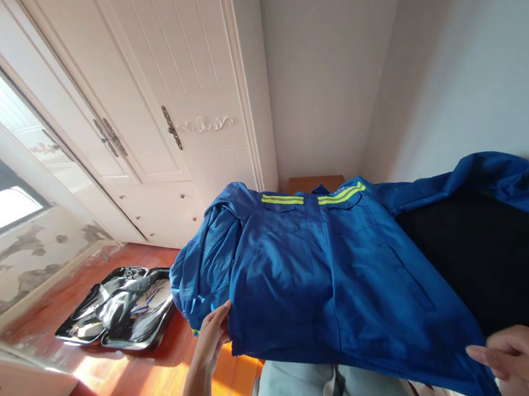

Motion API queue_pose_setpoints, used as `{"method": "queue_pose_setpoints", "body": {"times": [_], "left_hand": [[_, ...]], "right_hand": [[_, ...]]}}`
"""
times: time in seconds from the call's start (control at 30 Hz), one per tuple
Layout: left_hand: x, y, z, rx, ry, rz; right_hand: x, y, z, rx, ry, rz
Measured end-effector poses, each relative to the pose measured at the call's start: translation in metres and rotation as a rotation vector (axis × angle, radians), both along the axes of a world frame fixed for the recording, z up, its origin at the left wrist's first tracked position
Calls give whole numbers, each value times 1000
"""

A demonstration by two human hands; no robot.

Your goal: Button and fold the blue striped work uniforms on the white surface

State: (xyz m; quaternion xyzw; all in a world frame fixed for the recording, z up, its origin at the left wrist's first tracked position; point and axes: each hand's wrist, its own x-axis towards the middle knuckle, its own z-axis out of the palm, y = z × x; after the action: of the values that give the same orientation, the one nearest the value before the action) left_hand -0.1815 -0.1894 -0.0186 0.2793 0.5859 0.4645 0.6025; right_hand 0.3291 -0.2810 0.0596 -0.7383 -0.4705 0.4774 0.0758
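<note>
While the left hand [216,331] pinches the near left hem corner of the blue jacket [283,282], the right hand [528,353] grips the near right one, the two well apart. The jacket lies forward of both, collar farthest, its collar-to-hem axis running toward the person. The left hand is nearer the bunched sleeve; the other sleeve stretches rightward beyond a black surface [499,267].

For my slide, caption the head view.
Left hand and right hand hold a yellow-striped blue jacket by its lower sides.
</note>
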Motion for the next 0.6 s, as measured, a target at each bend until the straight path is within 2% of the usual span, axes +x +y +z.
{"method": "queue_pose_setpoints", "body": {"times": [0.07,0.13,0.23,0.3,0.37,0.43,0.5,0.6], "left_hand": [[6,-3,21,72,87,-6],[12,-5,40,216,242,45],[15,-8,53,358,467,144],[11,-9,47,302,575,192],[6,-10,33,209,666,238],[2,-12,15,163,728,257],[1,-14,2,156,727,250],[4,-15,-3,148,608,242]], "right_hand": [[-33,20,29,65,56,182],[-72,46,57,193,130,331],[-130,100,79,440,232,525],[-165,143,77,581,258,642],[-195,186,63,676,246,708],[-222,226,43,816,56,733],[-246,259,26,890,-34,723],[-278,295,9,965,-116,767]]}}
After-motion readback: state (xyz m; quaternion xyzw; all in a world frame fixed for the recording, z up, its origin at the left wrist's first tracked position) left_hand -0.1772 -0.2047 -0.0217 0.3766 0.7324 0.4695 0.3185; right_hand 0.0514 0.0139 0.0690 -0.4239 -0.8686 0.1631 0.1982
